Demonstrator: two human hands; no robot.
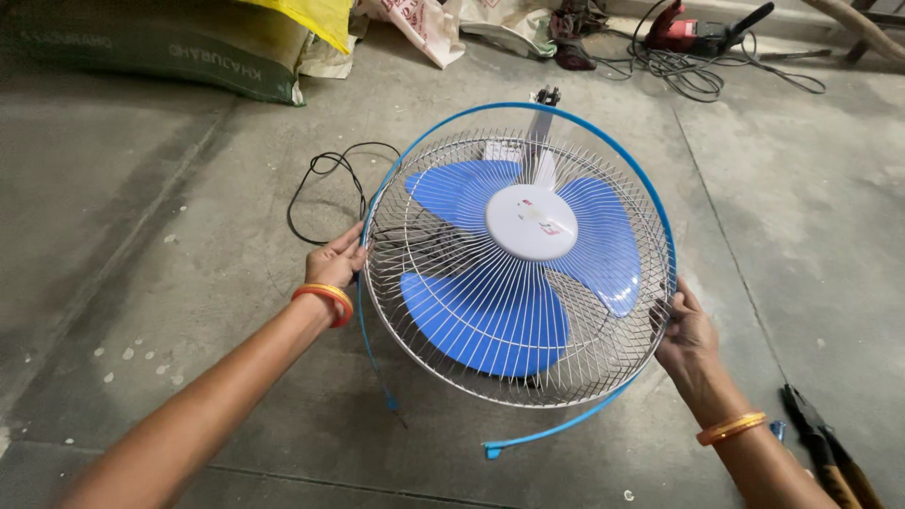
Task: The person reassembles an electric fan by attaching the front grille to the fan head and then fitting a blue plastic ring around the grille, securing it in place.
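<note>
Head view, left hand, right hand gripping fan guard — green sack behind

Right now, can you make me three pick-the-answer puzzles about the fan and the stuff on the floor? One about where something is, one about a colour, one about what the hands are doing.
1. Where do the pliers lie?
A. beside the right hand
B. on the fan guard
C. beside the sacks

2. What colour are the fan blades?
A. red
B. blue
C. white

3. How is the blue rim band around the guard?
A. closed all round
B. lying off on the floor
C. open, ends loose at the bottom

Answers: 1 A, they lie by the right wrist. 2 B, blue shows through the wires. 3 C, both ends hang apart below while the left hand and right hand hold the guard's edges.
</note>
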